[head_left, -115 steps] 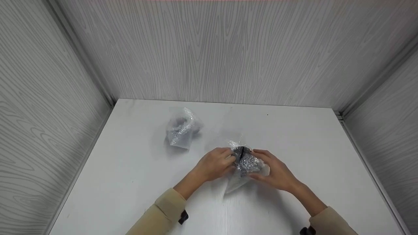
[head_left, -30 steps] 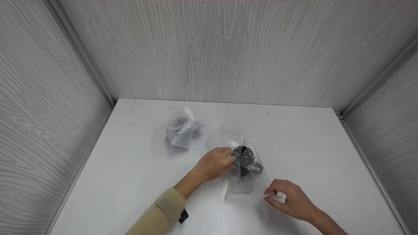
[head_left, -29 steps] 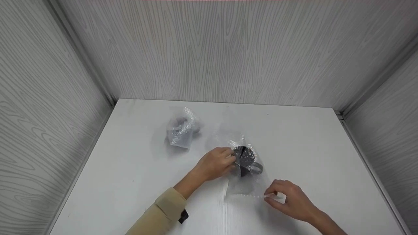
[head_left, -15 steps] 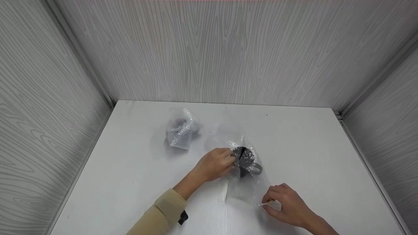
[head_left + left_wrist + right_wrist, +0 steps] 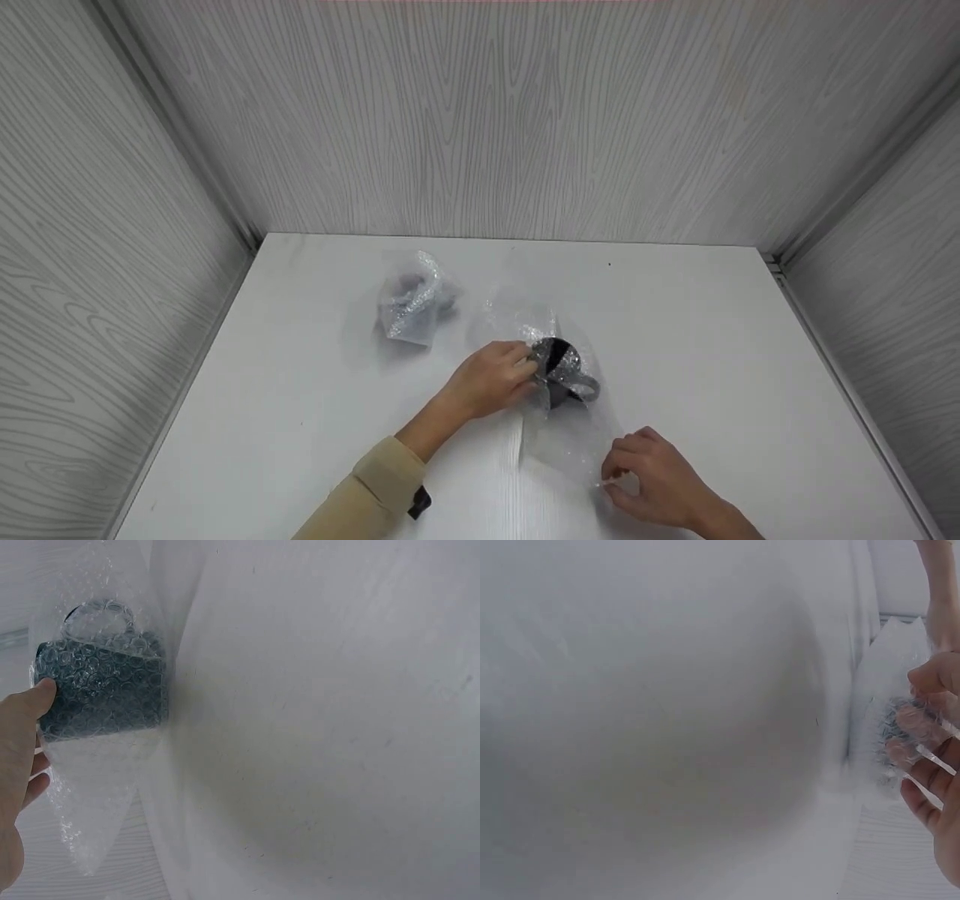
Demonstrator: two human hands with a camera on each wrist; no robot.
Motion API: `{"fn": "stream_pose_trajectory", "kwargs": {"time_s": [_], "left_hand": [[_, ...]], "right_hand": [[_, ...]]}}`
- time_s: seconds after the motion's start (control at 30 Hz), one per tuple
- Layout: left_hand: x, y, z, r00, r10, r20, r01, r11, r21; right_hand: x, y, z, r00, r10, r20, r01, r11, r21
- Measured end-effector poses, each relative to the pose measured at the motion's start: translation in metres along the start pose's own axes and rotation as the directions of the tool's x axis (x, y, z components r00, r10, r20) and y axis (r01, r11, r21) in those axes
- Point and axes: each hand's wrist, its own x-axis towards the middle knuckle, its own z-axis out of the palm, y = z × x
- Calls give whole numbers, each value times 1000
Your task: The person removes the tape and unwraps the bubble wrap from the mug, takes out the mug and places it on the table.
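While the left hand [image 5: 489,379] grips a dark mug [image 5: 105,690] through bubble wrap [image 5: 568,442], the right hand [image 5: 654,478] pinches the wrap's edge.

A dark grey mug [image 5: 562,356] stands over the tabletop [image 5: 712,352], right of centre, its round dark end facing up and its looped handle angled toward the person's right. Clear bubble wrap [image 5: 566,442] lies around its body, the bubbles visible over the wall and handle. The left hand [image 5: 489,381] grips the mug's left side through the wrap; the right hand [image 5: 651,478] pinches the sheet's near edge, well apart from the mug
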Motion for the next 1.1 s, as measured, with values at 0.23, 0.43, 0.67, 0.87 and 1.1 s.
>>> {"fn": "stream_pose_trajectory", "kwargs": {"time_s": [0.23,0.43,0.67,0.87,1.1], "left_hand": [[1,-1,2,999,2,-34,-2,1000,-1],[0,0,1,1000,-6,-21,6,1000,-11],[0,0,1,1000,-6,-12,7,1000,17],[0,0,2,1000,-7,-10,7,1000,9],[0,0,2,1000,-3,-29,3,1000,-10]], "right_hand": [[-2,0,0,999,-30,14,30,1000,7],[1,1,-5,1000,-4,6,3,998,70],[9,0,-15,998,-3,-60,10,991,131],[19,2,-26,990,-24,-136,40,993,110],[34,9,-39,977,-59,-205,72,996,56]]}}
